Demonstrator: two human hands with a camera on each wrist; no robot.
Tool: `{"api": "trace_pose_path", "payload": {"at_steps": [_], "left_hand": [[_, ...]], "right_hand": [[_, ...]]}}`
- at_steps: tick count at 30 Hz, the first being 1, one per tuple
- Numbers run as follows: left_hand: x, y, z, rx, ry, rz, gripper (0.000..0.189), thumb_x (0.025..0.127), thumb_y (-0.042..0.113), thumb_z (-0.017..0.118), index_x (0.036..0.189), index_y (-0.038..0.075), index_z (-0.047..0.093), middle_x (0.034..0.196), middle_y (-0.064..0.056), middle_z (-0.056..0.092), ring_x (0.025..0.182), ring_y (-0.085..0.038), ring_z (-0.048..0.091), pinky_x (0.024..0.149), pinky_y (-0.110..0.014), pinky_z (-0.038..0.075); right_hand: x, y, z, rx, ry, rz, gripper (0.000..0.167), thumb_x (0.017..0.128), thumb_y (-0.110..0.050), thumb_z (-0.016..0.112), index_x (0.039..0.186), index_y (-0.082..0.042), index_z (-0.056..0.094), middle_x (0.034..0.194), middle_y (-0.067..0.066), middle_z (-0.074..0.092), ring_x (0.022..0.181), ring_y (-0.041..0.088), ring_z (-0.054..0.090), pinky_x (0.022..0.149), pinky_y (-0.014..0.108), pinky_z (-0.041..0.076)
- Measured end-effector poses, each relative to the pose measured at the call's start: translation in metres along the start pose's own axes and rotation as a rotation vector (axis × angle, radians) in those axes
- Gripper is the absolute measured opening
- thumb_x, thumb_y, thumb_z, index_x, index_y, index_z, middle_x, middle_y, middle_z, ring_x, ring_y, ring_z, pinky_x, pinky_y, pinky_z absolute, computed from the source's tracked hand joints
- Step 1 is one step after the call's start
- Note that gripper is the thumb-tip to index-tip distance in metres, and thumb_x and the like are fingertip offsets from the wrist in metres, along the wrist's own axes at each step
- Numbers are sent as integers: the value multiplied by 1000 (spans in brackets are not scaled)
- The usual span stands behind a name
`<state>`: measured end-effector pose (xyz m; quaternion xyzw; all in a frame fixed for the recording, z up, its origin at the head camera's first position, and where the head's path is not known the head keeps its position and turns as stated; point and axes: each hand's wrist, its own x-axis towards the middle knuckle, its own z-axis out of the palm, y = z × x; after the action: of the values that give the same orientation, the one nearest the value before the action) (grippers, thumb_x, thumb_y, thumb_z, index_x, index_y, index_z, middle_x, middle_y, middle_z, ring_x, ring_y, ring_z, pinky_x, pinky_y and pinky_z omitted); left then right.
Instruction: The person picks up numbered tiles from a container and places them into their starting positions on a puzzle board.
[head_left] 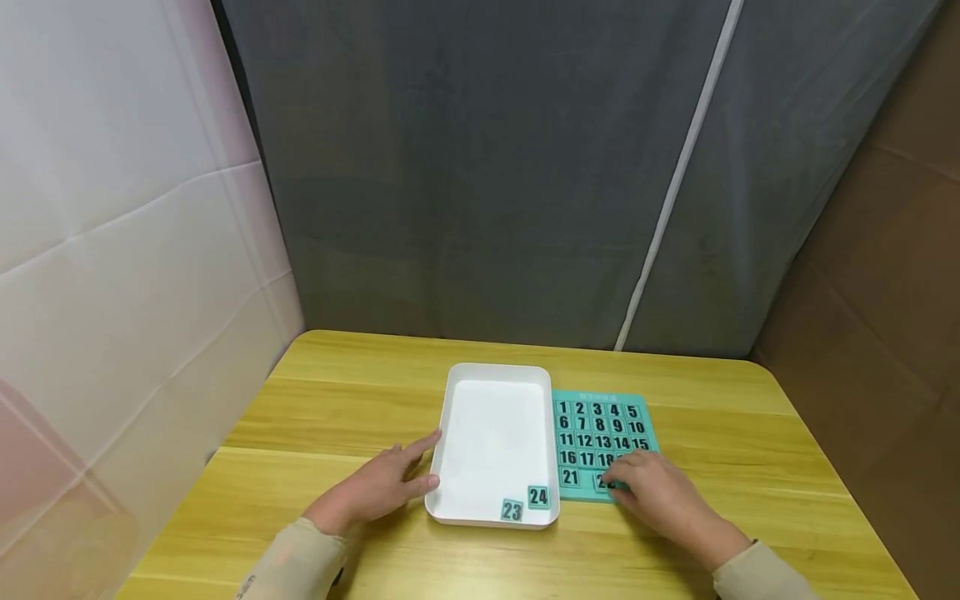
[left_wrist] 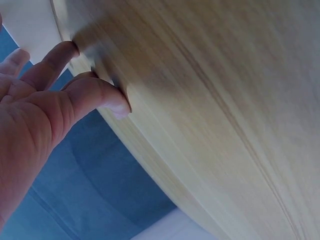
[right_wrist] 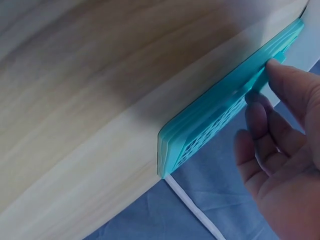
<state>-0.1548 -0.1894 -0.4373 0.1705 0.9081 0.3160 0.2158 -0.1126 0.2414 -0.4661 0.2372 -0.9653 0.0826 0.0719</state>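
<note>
A teal number board (head_left: pixel 562 492) lies flat on the table, rows of numbered tiles set in it from 1 onward. Over its front row, my right hand (head_left: pixel 663 497) pinches a teal number tile (head_left: pixel 601 482) between thumb and fingertips; its number starts with 2, the rest hidden by the fingers. In the right wrist view the tile (right_wrist: pixel 258 81) is tilted against the board's face. Left of the board stands a white tray (head_left: pixel 498 372), with tiles 24 (head_left: pixel 538 497) and 23 (head_left: pixel 512 511) in its front right corner. My left hand (head_left: pixel 375 486), fingers spread, touches the tray's left side.
The wooden table (head_left: pixel 360 375) has rounded far corners. A grey curtain (head_left: pixel 465 183) hangs behind it, with a white strip (head_left: pixel 682 167) running down. Pale cloth (head_left: pixel 135 217) stands at the left and a brown panel (head_left: pixel 885 317) at the right.
</note>
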Motion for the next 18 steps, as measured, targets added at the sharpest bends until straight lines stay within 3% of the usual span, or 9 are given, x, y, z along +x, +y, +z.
{"api": "trace_pose_path", "payload": {"at_steps": [8, 18], "left_hand": [[0, -1, 0, -3, 0, -3, 76, 104, 46, 67, 170, 25, 34, 166, -28, 42, 153, -68, 24, 121, -80, 24], [1, -1, 0, -3, -1, -10, 76, 104, 46, 67, 170, 26, 34, 166, -28, 42, 154, -67, 24, 121, -80, 24]], "right_hand": [[-2, 1, 1, 20, -9, -18, 15, 90, -18, 85, 104, -24, 82, 107, -6, 80, 102, 21, 72, 93, 47, 61], [-1, -7, 2, -3, -20, 109, 9, 93, -24, 84, 101, -22, 82, 106, -3, 79, 106, 22, 72, 100, 49, 59]]}}
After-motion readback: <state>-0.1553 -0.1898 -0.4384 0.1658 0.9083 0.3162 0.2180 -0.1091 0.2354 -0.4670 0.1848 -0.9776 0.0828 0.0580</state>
